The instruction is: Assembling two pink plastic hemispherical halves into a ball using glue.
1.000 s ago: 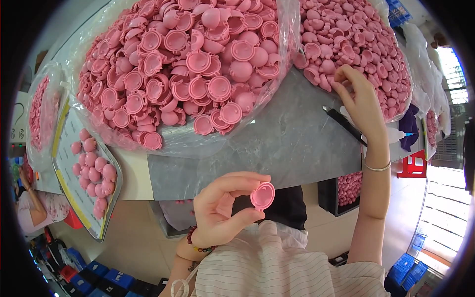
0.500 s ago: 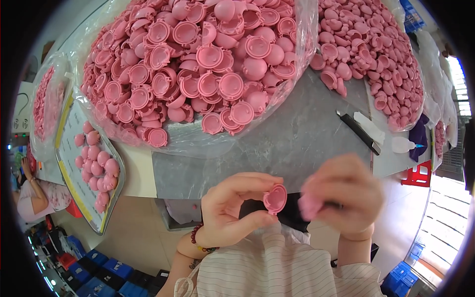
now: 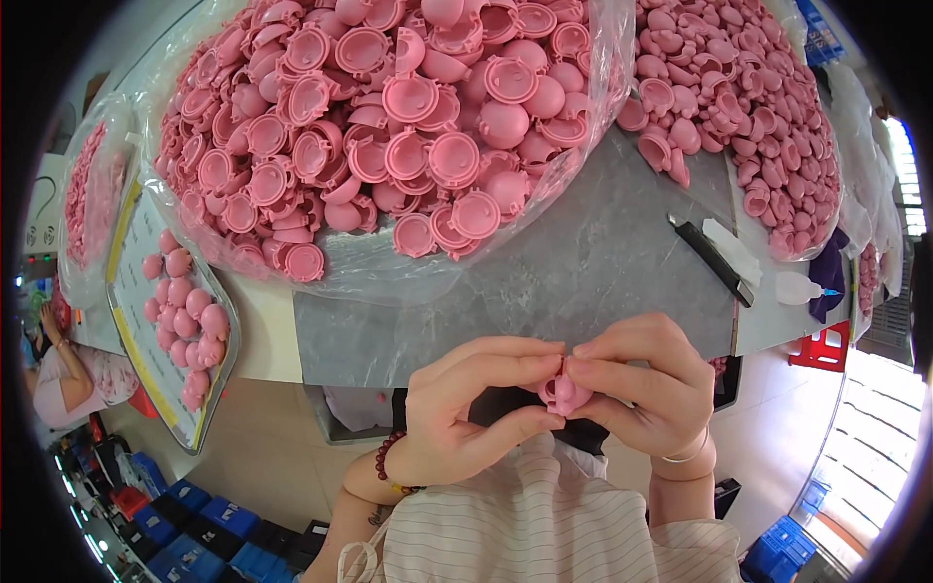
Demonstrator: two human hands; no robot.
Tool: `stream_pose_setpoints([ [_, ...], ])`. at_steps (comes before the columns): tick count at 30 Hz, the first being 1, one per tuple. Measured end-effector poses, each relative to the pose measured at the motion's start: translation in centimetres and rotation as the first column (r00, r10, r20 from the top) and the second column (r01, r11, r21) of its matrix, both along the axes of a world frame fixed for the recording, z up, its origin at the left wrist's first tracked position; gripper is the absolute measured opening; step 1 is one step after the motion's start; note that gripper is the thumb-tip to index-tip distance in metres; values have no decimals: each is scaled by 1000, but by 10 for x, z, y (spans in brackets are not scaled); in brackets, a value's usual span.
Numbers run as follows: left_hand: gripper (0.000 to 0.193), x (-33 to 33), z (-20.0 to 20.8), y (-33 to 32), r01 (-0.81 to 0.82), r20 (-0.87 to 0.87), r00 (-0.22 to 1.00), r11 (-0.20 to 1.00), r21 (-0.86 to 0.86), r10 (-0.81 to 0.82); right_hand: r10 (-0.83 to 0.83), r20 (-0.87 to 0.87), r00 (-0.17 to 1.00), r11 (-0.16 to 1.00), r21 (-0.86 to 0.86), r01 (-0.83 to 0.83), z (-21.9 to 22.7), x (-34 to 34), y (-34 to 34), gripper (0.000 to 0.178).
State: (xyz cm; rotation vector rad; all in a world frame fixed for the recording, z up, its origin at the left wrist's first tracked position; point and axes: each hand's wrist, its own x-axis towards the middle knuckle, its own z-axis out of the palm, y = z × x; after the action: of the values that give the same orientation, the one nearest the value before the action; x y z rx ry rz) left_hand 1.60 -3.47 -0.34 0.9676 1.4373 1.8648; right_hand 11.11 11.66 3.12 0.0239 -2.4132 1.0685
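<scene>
Between the grey table [image 3: 603, 262] and the striped shirt [image 3: 525, 505], the right hand [image 3: 669, 394] has just come in to meet the left hand [image 3: 439, 413], fingertips of both now closed around the pink plastic pieces [image 3: 564, 394], which are probably being brought together.

Legible text: none; small dark marks on white, yellow-edged sheet [image 3: 132, 277] at left and pale marks on blue crates [image 3: 229, 523] at lower left, unreadable
</scene>
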Motion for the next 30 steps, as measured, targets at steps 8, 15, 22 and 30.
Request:
stream_pose_setpoints([
  [8,40,-1,2,2,95,24,995,995,-27,-94,-30,-1,1000,1000,9,30,-2,4,-3,26],
  [15,51,3,5,9,37,266,963,999,39,-46,-25,-136,990,978,200,52,-6,18,-10,19],
  [22,49,-4,-3,9,31,115,992,993,117,-44,-440,-425,791,828,149,540,-22,49,28,12],
  [30,47,-4,-2,8,-32,63,998,994,103,26,-883,-434,179,226,-60,972,-33,94,120,35],
])
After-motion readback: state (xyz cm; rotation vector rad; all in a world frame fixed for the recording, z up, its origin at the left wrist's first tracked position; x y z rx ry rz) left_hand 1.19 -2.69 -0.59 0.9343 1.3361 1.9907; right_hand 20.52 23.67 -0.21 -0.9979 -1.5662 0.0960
